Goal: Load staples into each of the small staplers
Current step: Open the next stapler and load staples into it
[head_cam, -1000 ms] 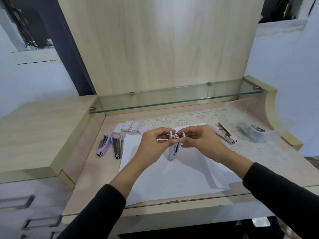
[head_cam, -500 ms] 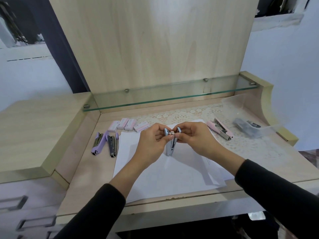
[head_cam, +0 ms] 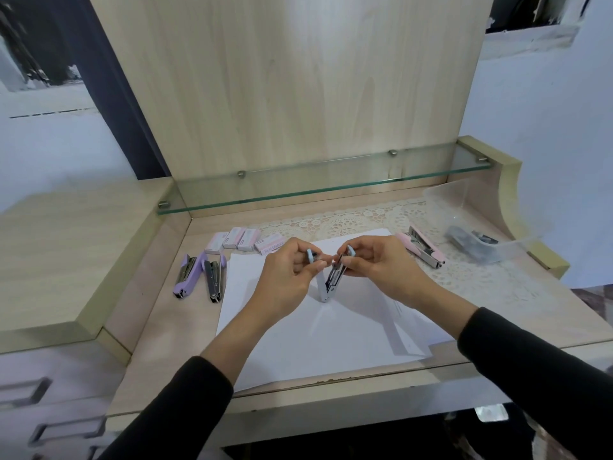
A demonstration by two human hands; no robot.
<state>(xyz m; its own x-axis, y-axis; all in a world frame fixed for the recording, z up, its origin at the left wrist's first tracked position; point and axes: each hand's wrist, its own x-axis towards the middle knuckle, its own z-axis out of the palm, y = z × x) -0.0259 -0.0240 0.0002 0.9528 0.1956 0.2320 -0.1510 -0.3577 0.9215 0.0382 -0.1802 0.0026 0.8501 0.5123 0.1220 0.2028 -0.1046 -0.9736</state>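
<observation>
At the far right of the desk (head_cam: 159, 313) a clear plastic container (head_cam: 446, 199) sits on the lace mat (head_cam: 365, 222). It holds something dark and metallic (head_cam: 466, 240) that may be another stapler, though the blurred plastic makes it hard to tell. Four small pink staple boxes (head_cam: 247, 240) stand in a row at the back left, near the edge of the white paper (head_cam: 315, 346); what is in them cannot be seen. The light blue stapler (head_cam: 321, 287) is held over the paper at the middle of the desk, splayed open in a V with its hinge end pointing down. Whether that end touches the sheet is unclear. The left hand (head_cam: 285, 277) pinches the tip of the blue plastic arm between thumb and fingers, and the right hand (head_cam: 378, 267) pinches the tip of the metal track. Where the fingertips meet is too small to show whether staples are in the track. Two lilac staplers (head_cam: 185, 277) lie side by side on the bare wood left of the paper, metal showing. A pink stapler (head_cam: 421, 249) lies open on the lace between the right hand and the container. Both dark sleeves are cut off by the lower edge of the view.
</observation>
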